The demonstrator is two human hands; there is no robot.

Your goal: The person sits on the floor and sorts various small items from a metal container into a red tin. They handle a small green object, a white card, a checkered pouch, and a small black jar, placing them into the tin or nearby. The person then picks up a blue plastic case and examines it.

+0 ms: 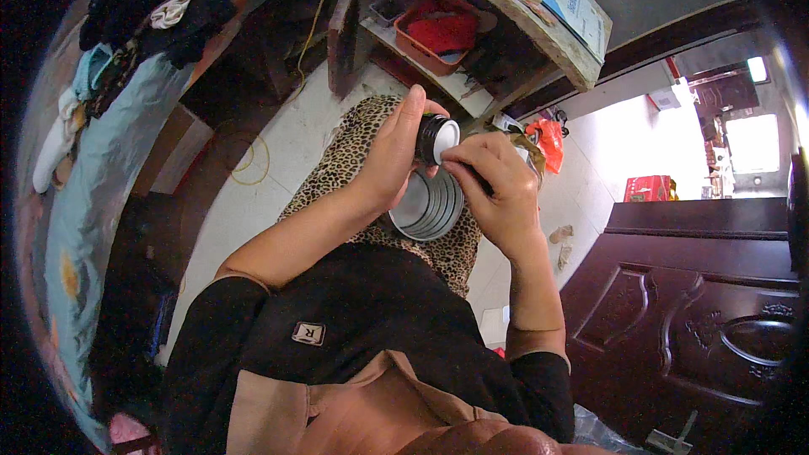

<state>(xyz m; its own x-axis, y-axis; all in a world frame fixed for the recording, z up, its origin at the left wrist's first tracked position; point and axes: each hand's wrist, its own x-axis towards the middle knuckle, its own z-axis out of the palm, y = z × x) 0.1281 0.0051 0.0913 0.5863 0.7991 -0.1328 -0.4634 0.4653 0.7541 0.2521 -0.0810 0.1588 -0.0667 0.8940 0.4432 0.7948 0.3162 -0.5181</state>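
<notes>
My left hand [395,145] is wrapped around a small black cylindrical container [425,145], whose ridged neck faces right. A white disc [449,139], perhaps a seal or a liner, covers its round end. My right hand [502,180] has thumb and forefinger pinched together at the lower edge of that disc. Directly below both hands, a wider silver-grey ribbed round vessel [433,212] rests at my lap, its mouth turned up towards me. Leopard-print cloth [335,161] covers my legs around it. Part of the black container is hidden by my left fingers.
Ahead stands a worn table [556,54] with papers on top and an orange basket [433,54] on its lower shelf. A bed [133,158] with clothes lies left. A dark panelled door [682,303] is at right; a red plastic bag [548,142] lies on the floor.
</notes>
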